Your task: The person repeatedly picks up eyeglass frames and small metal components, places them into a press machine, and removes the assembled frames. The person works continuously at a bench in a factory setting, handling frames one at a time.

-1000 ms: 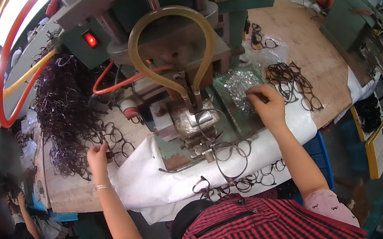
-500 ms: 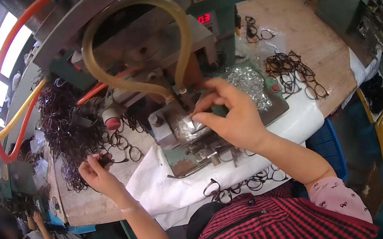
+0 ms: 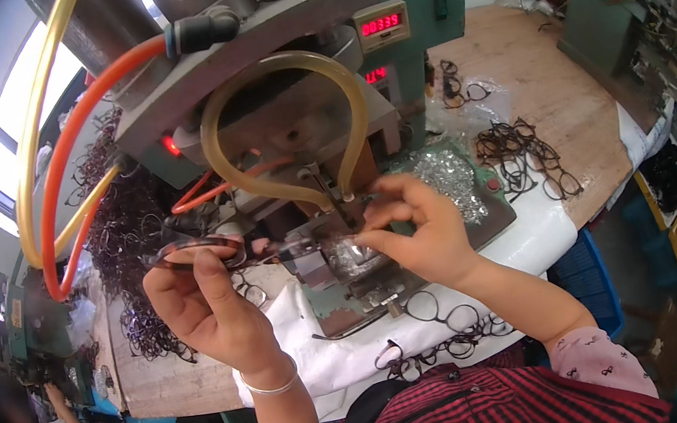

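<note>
My left hand [image 3: 217, 308] is raised at the left side of the press, with thumb and fingers closed on a dark eyeglass frame [image 3: 160, 256]. The frame is held sideways, its far end pointing toward the machine's work spot. At that spot, below the yellow tube loop [image 3: 209, 134], my right hand [image 3: 429, 233] has its thumb and forefinger pressed together. Whatever small thing they may pinch is too small to make out. Beneath the fingertips sits a shiny metal fixture [image 3: 354, 260]. Right of it, a heap of small silvery metal pieces [image 3: 450, 182] lies on the machine's green base.
A large pile of dark eyeglass frames [image 3: 121, 253] rises behind my left hand. More frames lie at the right [image 3: 514, 155] and on the white sheet at the front [image 3: 446, 344]. An orange hose [image 3: 59, 183] arches at the left; a blue crate [image 3: 585, 280] stands right of the table.
My left hand has come up from beside the pile toward the machine, bringing an eyeglass frame. My right hand stays at the work spot. The whole view has shifted, showing more of the press.
</note>
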Demonstrator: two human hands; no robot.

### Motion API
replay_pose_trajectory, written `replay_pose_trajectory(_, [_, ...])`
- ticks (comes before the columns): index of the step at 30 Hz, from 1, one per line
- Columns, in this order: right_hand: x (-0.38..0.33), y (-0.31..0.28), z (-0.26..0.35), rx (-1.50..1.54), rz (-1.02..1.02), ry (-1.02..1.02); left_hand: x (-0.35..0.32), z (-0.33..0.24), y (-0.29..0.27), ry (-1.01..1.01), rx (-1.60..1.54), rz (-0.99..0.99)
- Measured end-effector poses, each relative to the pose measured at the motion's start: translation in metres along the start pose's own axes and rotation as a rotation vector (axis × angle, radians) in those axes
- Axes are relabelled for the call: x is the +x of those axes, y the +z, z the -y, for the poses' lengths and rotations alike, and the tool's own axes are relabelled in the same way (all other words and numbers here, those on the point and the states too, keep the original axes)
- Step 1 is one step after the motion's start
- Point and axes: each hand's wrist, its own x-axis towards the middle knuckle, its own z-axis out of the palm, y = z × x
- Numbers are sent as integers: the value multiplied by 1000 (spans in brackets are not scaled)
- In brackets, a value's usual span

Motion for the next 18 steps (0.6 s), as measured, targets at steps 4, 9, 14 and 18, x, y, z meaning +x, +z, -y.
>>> replay_pose_trajectory(4, [-1, 0, -1, -56, -33, -42, 3, -4, 3, -25, -11, 35])
replay_pose_trajectory(9, [0, -8, -14, 43, -26, -37, 3, -15, 12, -30, 28, 69])
replay_pose_trajectory(14, [-6, 5, -18, 219, -138, 42, 1, -10, 15, -4, 48, 47])
replay_pose_trajectory(18, [-14, 25, -26, 306, -257, -4, 0, -9, 11, -2, 114, 49])
